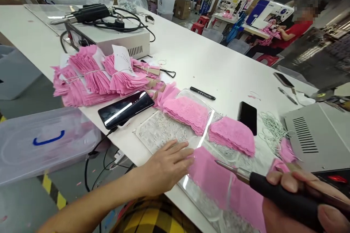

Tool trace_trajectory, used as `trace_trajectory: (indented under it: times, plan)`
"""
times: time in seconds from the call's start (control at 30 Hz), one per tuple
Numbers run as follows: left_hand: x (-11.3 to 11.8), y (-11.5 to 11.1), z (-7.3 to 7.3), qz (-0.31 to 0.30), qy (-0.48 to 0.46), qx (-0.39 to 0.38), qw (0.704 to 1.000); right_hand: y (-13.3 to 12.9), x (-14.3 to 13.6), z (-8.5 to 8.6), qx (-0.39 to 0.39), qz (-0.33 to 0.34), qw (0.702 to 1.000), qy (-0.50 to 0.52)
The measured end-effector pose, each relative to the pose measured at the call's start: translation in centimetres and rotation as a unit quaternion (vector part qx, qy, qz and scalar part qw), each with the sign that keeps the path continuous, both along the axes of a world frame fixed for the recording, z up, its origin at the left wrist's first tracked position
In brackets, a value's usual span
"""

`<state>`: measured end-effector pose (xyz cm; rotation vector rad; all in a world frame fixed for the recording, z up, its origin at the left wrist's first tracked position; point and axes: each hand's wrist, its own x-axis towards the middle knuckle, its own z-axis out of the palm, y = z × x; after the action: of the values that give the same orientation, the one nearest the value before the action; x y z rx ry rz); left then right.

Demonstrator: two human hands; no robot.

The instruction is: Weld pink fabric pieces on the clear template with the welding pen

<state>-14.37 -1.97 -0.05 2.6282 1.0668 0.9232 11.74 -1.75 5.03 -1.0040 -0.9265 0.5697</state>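
My left hand (166, 167) lies with fingers spread on the clear work mat (161, 131), its fingertips at the left edge of a flat pink cloth (210, 174). At the lower right, my right hand (306, 196) is wrapped round the black handle of a hot-tip tool (279, 193). The tool's metal tip points left, over the pink cloth. Beyond my hands, two stacks of pink lace pieces sit on the mat, a left stack (187, 113) and a right stack (232, 135).
Tied pink bundles (95, 76) lie by a grey box (109, 38) bearing a black tool. Around the mat are a large phone (125, 108), a marker (202, 93), a smaller phone (247, 117), tangled string (273, 127) and another grey box (319, 134). A person in red sits farther off.
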Motion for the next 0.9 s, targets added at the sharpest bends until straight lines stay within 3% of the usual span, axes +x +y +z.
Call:
trace_trajectory:
  times: [0.2, 0.5, 0.9]
  plan:
    - [-0.4, -0.4, 0.0, 0.001, -0.029, 0.006, 1.000, 2.2, -3.7, 1.0, 0.050, 0.049, 0.997, 0.015]
    - [-1.7, -0.6, -0.6, -0.016, -0.058, 0.024, 0.998, 3.5, -5.0, -0.3, 0.075, 0.068, 0.995, -0.013]
    - [-1.6, -0.7, -0.7, -0.020, -0.068, 0.017, 0.997, 3.8, -4.6, -0.6, 0.051, 0.060, 0.997, 0.011]
